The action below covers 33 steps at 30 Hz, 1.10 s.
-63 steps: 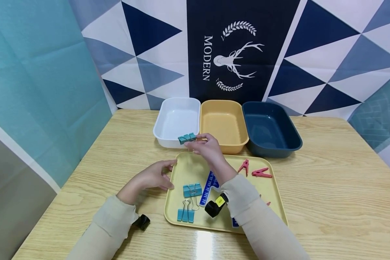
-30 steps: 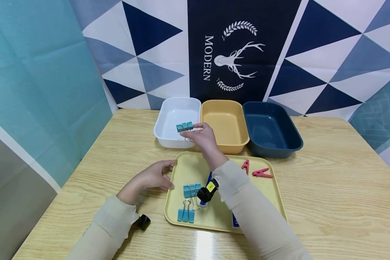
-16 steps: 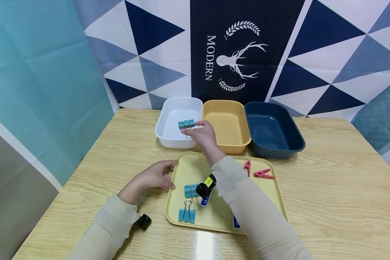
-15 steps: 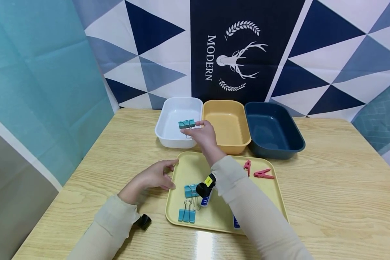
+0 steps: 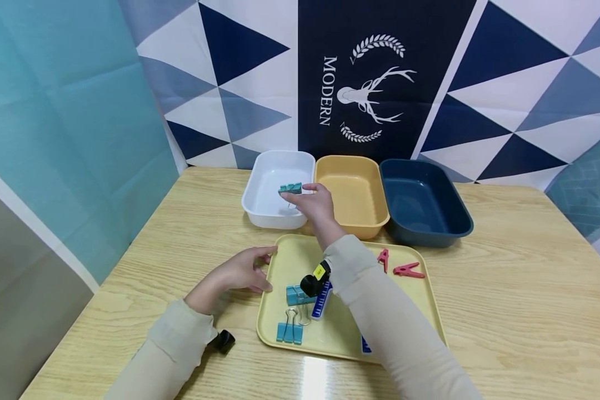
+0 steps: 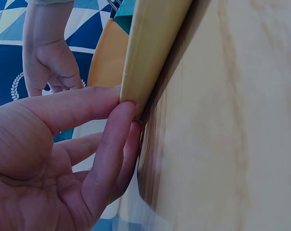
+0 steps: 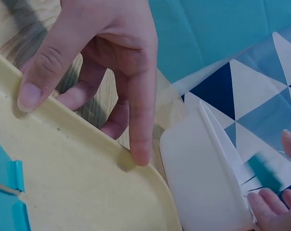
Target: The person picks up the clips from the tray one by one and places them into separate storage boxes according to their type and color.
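Observation:
My left hand (image 5: pixel 242 270) holds the left rim of the yellow tray (image 5: pixel 350 354); the right wrist view shows its thumb over the rim and other fingers outside. Above the white bin (image 5: pixel 260 191) is my right hand (image 5: pixel 317 204), thumb and index finger spread. A teal binder clip (image 5: pixel 290 188) is at these fingertips, tilted. In the right wrist view the clip (image 7: pixel 264 172) is blurred and looks apart from the fingers. Two more teal binder clips (image 5: pixel 289 333) lie on the tray, beside a blue-and-white ruler-like piece (image 5: pixel 322 300).
An orange bin (image 5: pixel 350 211) and a dark blue bin (image 5: pixel 425 214) stand right of the white one. Red clothespins (image 5: pixel 409 270) lie on the tray's right side. The right forearm covers part of the tray. A patterned cloth (image 5: pixel 260 72) hangs behind the wooden table (image 5: pixel 505 278).
My right hand has carried the binder clip from in front of the white bin to above its inside; its thumb and index finger have now parted. The left hand stays at the tray.

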Each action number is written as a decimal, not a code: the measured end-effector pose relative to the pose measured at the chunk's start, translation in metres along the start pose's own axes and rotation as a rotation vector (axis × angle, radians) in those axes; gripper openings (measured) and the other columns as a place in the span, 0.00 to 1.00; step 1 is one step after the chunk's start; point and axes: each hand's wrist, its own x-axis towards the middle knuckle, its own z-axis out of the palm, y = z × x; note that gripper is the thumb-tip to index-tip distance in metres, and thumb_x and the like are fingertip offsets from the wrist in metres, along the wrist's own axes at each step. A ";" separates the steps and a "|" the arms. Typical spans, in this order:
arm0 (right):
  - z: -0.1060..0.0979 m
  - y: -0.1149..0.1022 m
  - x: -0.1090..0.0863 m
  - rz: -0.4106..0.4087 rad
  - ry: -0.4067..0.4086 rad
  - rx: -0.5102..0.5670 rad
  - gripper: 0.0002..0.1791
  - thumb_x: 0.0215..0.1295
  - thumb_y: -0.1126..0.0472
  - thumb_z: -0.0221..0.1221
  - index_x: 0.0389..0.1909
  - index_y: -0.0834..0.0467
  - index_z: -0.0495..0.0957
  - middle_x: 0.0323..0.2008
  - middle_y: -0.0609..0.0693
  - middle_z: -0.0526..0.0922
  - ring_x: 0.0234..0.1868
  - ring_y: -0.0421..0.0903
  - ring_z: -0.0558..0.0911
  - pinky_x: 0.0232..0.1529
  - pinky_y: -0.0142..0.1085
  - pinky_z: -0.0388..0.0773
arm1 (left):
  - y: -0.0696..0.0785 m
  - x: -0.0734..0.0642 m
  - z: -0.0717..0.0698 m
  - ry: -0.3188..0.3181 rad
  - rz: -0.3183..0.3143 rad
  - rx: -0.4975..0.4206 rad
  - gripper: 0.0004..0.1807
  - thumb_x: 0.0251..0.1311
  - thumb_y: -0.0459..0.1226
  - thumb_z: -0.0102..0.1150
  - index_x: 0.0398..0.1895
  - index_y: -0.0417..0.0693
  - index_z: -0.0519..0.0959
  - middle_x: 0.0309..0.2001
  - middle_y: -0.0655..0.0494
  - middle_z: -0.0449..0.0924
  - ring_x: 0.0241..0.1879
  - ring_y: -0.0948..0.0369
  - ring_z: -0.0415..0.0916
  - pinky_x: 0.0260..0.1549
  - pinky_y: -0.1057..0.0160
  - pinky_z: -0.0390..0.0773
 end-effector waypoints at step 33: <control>-0.018 0.008 -0.013 0.015 -0.077 0.131 0.21 0.60 0.55 0.62 0.52 0.60 0.74 0.47 0.55 0.74 0.42 0.49 0.78 0.45 0.34 0.80 | 0.001 0.000 0.001 0.011 -0.011 0.014 0.46 0.43 0.19 0.63 0.69 0.36 0.55 0.50 0.42 0.65 0.27 0.59 0.75 0.28 0.60 0.83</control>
